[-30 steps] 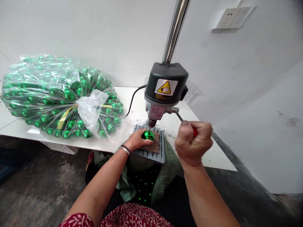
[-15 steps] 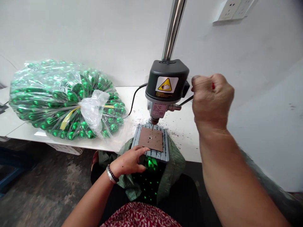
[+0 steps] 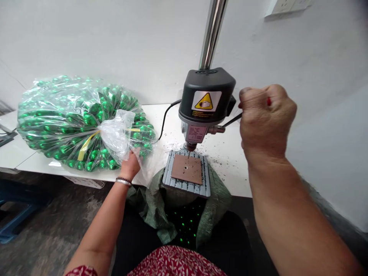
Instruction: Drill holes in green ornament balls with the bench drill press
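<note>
My right hand (image 3: 266,120) is wrapped round the lever (image 3: 232,120) on the right side of a black drill press (image 3: 207,97). Below its bit lies a brown square board (image 3: 194,170) with a small hole, on a grey slotted base plate (image 3: 206,188). At the left, my left hand (image 3: 131,165) is at the front right of a clear plastic bag (image 3: 115,134) full of shiny green balls (image 3: 90,165). The bag's film partly covers its fingers, so whether they hold anything is hidden.
A green woven sack (image 3: 156,207) with green balls inside hangs open below the base plate. Dark shavings are scattered on the white table (image 3: 235,168). A black cable (image 3: 163,120) runs behind the bag. A blue stool (image 3: 17,218) stands at the lower left.
My left hand has moved left and up from the front edge of the base plate to the plastic bag. A green ball below the plate no longer shows there. My right hand stays on the lever.
</note>
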Demonstrator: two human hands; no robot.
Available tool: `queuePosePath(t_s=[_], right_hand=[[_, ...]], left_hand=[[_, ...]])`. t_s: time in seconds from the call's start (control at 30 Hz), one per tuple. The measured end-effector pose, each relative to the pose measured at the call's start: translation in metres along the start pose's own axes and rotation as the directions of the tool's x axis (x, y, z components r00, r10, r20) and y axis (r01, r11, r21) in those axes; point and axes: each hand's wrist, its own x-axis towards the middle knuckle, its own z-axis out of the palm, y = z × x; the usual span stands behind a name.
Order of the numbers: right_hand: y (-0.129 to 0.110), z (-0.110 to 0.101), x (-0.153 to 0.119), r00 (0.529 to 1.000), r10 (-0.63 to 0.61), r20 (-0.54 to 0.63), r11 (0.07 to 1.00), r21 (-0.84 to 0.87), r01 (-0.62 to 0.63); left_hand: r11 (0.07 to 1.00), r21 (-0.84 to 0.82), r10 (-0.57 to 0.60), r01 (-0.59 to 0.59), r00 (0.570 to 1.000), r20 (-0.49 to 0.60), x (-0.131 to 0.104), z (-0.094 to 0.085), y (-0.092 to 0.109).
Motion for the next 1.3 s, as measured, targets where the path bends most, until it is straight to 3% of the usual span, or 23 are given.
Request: queuePosePath(t_s=[0.13,0.23,0.3,0.37,0.4,0.47,0.53,0.57,0.63,0.7,0.77,0.87,1.0,1.13,1.3], right_hand=[[-0.002,-0.001,-0.002,1.000,0.000,0.009,1.000,-0.002,0.000],[-0.003,-0.002,-0.003,1.000,0.011,0.013,1.000,-0.008,-0.011],[-0.003,-0.003,-0.003,1.000,0.021,0.017,1.000,-0.013,-0.021],[-0.003,-0.003,-0.003,0.999,0.023,0.023,1.000,-0.010,-0.022],[-0.003,-0.003,-0.003,0.999,0.022,0.025,1.000,-0.004,-0.022],[-0.003,-0.003,-0.003,0.999,0.026,0.026,1.000,0.005,-0.026],[-0.003,-0.003,-0.004,0.999,0.034,0.022,0.999,0.006,-0.034],[-0.003,-0.003,-0.004,0.999,0.038,0.021,0.999,0.006,-0.039],[-0.004,-0.003,-0.004,0.999,0.045,0.026,0.999,0.013,-0.045],[-0.005,-0.004,-0.004,0.998,0.050,0.041,0.998,0.023,-0.051],[-0.007,-0.004,-0.004,0.997,0.055,0.056,0.998,0.015,-0.055],[-0.009,-0.005,-0.004,0.997,0.061,0.055,0.998,-0.013,-0.060],[-0.008,-0.004,-0.003,0.997,0.056,0.053,0.998,-0.031,-0.055],[-0.002,-0.002,-0.003,0.999,-0.020,0.050,0.999,-0.033,0.022],[0.009,0.000,-0.004,0.990,-0.135,0.033,0.991,0.008,0.135]], left_hand=[[0.995,0.094,0.030,-0.041,0.993,0.112,0.018,0.000,0.012],[0.991,0.128,0.014,-0.029,0.993,0.117,0.006,-0.003,0.010],[0.999,0.023,-0.024,0.023,0.999,0.040,-0.014,-0.009,0.004],[0.956,-0.277,-0.106,0.097,0.994,-0.015,-0.040,-0.016,-0.002],[0.867,-0.480,-0.138,0.134,0.990,0.026,-0.053,-0.020,-0.004],[0.568,-0.795,-0.104,0.215,0.976,0.189,-0.077,-0.025,-0.003],[0.294,-0.909,-0.001,0.295,0.951,0.308,-0.094,-0.025,0.005],[0.212,-0.920,0.057,0.329,0.936,0.348,-0.099,-0.023,0.011],[0.148,-0.914,0.163,0.379,0.902,0.400,-0.102,-0.014,0.028],[0.161,-0.905,0.216,0.394,0.881,0.421,-0.096,-0.001,0.045],[0.231,-0.911,0.199,0.342,0.900,0.389,-0.085,0.013,0.061],[0.456,-0.875,0.196,0.164,0.940,0.279,-0.064,0.033,0.077],[0.695,-0.718,0.265,-0.044,0.944,0.199,-0.039,0.047,0.089],[0.756,-0.635,0.355,-0.157,0.914,0.197,-0.024,0.054,0.094],[0.795,-0.576,0.384,-0.189,0.892,0.238,-0.019,0.059,0.094]])
